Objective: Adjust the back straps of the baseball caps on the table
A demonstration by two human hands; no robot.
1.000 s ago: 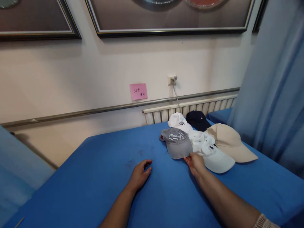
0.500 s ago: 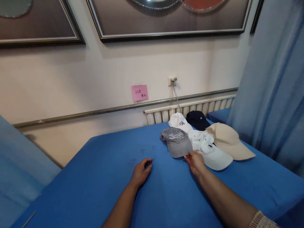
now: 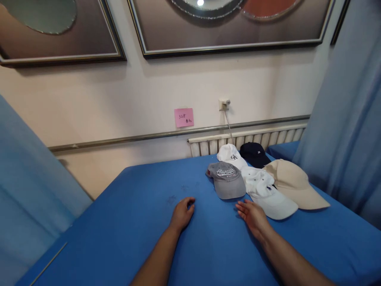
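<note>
Several caps lie bunched together at the right of the blue-covered bed [image 3: 139, 222]. Frontmost on the left is a grey cap [image 3: 229, 186] with white "Always" lettering. To its right sits a white cap [image 3: 275, 200] with a small dark logo, touching a large-brimmed beige cap [image 3: 293, 182]. Behind them are a white cap with black letters [image 3: 228, 155] and a navy cap [image 3: 253, 154]. My right hand [image 3: 253, 217] is just in front of the grey cap's brim, fingers extended, holding nothing. My left hand [image 3: 182, 214] rests on the cover, fingers loosely curved and apart, with nothing in it.
A white radiator [image 3: 208, 146] and a metal rail [image 3: 143, 138] run along the wall behind the bed. Blue curtains hang at the left [image 3: 32, 178] and right [image 3: 342, 131]. A thin stick [image 3: 49, 263] lies at the lower left. A pink note [image 3: 183, 117] is on the wall.
My right hand has let go of the grey cap's brim and drawn back slightly toward me. My left hand has hardly moved. The whole view has shifted a little.
</note>
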